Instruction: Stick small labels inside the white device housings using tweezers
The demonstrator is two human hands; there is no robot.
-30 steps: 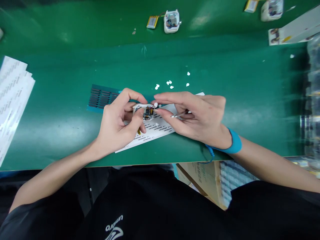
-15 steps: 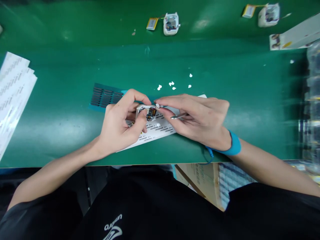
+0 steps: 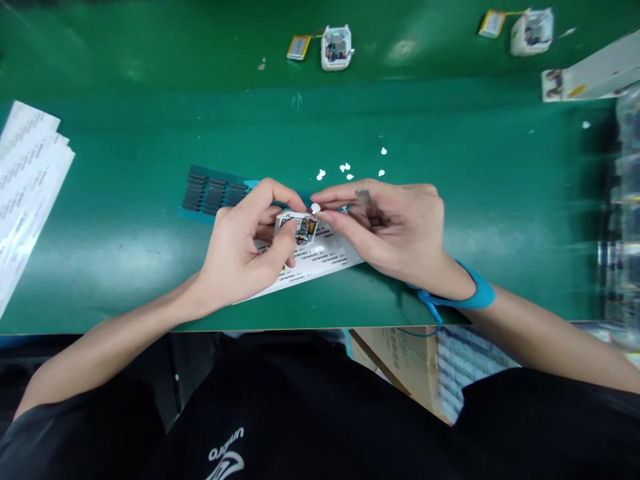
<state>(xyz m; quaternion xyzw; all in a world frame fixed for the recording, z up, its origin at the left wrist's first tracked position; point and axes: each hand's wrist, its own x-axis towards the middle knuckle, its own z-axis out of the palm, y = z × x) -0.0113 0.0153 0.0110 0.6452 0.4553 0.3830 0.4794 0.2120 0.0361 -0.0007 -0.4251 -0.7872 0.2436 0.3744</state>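
Observation:
My left hand [image 3: 255,243] is closed around a small white device housing [image 3: 280,219], whose open side shows a circuit board and a gold-coloured part. Its thumb lies over the open side. A small round white sticker with a tab [image 3: 315,208] is at the housing's upper right corner, by the thumb and index fingertips of my right hand [image 3: 395,223]. A slim metal tool [image 3: 365,197] is tucked in the curled fingers of that hand; its kind is unclear. Under both hands lies a white printed sheet [image 3: 320,257].
Several white stickers [image 3: 345,167] lie beyond my hands, and a sheet of dark strips [image 3: 213,190] lies left. Farther back are two white housings [image 3: 337,48] with wired batteries [image 3: 299,47]. Printed sheets [image 3: 30,173] lie far left. A blue wrist strap [image 3: 483,287] trails a cord.
My right hand has turned, and the metal tool has swung upward within it. The white sticker shows more face-on at the housing's corner. My left hand has shifted slightly right with the housing.

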